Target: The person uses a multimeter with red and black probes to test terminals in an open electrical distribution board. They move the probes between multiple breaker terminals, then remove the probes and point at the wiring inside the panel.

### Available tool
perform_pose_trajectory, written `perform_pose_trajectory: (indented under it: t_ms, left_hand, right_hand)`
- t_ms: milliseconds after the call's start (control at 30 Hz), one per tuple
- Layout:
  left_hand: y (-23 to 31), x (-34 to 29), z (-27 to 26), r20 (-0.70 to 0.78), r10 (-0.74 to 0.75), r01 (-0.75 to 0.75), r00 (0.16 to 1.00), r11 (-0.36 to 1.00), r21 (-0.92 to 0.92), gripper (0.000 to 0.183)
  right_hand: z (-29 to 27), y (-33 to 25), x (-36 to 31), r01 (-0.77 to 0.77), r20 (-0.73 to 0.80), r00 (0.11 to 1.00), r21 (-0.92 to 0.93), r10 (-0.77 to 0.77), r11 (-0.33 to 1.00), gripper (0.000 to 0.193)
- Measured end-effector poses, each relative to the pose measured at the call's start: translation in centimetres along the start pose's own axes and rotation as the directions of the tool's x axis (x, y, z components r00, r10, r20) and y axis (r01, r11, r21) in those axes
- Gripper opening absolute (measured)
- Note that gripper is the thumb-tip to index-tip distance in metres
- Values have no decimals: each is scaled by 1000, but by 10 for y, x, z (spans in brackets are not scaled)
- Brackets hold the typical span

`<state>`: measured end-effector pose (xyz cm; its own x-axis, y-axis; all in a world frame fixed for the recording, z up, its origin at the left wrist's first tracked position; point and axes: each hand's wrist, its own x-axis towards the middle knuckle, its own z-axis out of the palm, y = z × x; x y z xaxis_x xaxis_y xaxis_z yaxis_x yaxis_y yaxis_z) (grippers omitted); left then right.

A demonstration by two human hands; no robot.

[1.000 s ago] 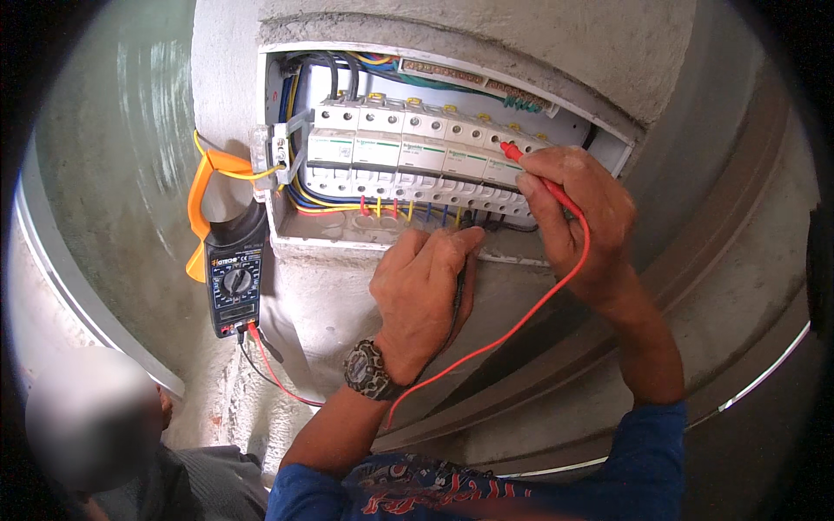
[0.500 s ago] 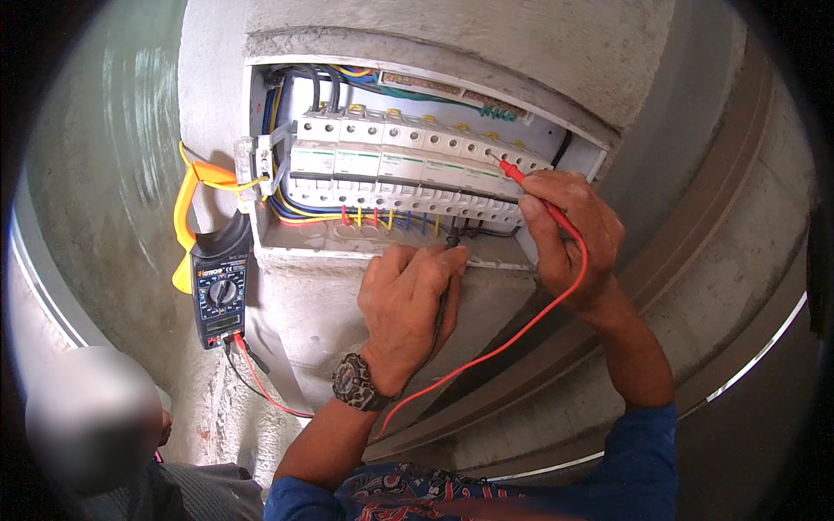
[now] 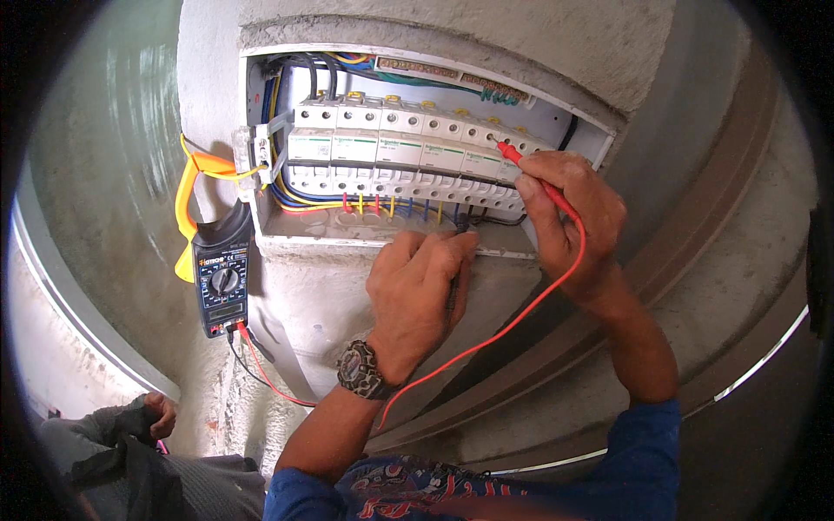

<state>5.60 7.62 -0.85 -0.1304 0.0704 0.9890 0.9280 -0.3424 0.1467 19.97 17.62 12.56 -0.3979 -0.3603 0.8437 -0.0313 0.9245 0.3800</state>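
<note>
My right hand (image 3: pixel 575 224) pinches a red test probe (image 3: pixel 511 154), its tip at a screw hole along the upper edge of a row of white circuit breakers (image 3: pixel 400 149). Below the row, my left hand (image 3: pixel 417 282) grips a black test probe (image 3: pixel 462 224) that points up at the lower terminals on the right; its tip is hard to make out. Red and black leads run to a dark clamp meter (image 3: pixel 224 282) hanging at the left of the box by a yellow wire. Its orange clamp trigger (image 3: pixel 184 204) sticks out to the left.
The breakers sit in a white-rimmed distribution box (image 3: pixel 373 241) set in a concrete wall (image 3: pixel 434 26). Coloured wires (image 3: pixel 326 207) run below the row, and green ones (image 3: pixel 499 94) gather at the top terminal strip. Another person's hand (image 3: pixel 161 415) shows at lower left.
The red probe's tip has shifted slightly left and up along the top terminals. My left hand with the black probe has moved a little right. The other person's head has left the view.
</note>
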Motion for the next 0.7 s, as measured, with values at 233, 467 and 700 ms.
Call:
perform_pose_trajectory:
  t_ms: [233,467,700]
  left_hand:
    - [0,3,6,-3,9,-9,1000,1000,26,35]
    - [0,2,5,40,-30,27,999,996,83,35]
    - [-11,-7,6,7,-58,56,998,989,137,29]
  right_hand:
    - [4,5,0,15,-2,1000,-6,-15,1000,15]
    - [6,9,-2,61,32,998,-142,-57,988,14]
    - [17,8,-13,-92,112,988,-90,102,992,17]
